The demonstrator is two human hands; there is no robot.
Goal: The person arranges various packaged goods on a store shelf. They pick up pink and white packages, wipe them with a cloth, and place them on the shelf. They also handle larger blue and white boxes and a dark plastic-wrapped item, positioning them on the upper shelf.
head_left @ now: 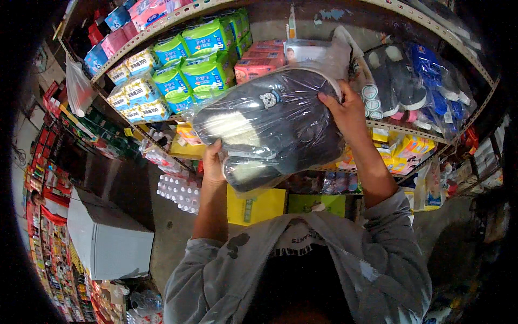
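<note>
Between both hands I hold a clear plastic bag of dark grey slippers [302,121], with cream fleece linings and a small white animal patch showing through. My left hand [215,161] grips its lower left end, thumb on top and the other fingers hidden underneath. At the upper right end, my right hand [345,110] is closed on the bag's edge, its thumb on the plastic. The bag is tilted, its right end higher, in front of a metal shelf. More bagged grey slippers [396,81] lie on the shelf to the right.
Green and blue packs [202,54] are stacked on the shelf, left of the bag, beside white and yellow packs [139,86]. The perforated shelf rail [156,28] curves overhead. Below stand a yellow box [256,208] and white-capped bottles [181,194]. A white chest [121,248] stands at the left.
</note>
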